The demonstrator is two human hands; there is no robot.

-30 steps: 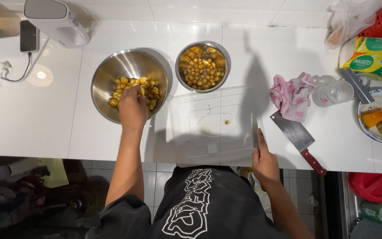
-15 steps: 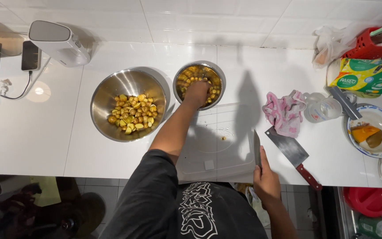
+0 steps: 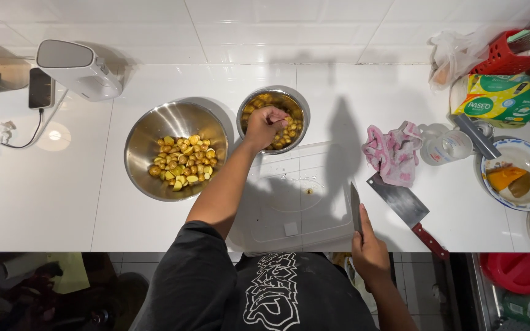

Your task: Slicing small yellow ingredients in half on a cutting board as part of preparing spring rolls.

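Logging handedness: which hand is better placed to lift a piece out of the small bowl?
Left, likely. The left hand is already in the small bowl among the pieces; the right hand holds a knife at the counter's near edge.

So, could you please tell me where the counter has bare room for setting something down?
Bare patches: the white counter left of the large steel bowl, and the stretch between the small steel bowl and the pink cloth. The right end is crowded: cleaver, glass jar, patterned dish.

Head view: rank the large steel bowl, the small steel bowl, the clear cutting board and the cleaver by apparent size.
1. clear cutting board
2. large steel bowl; it looks nearly as big as the board, so unsure
3. small steel bowl
4. cleaver
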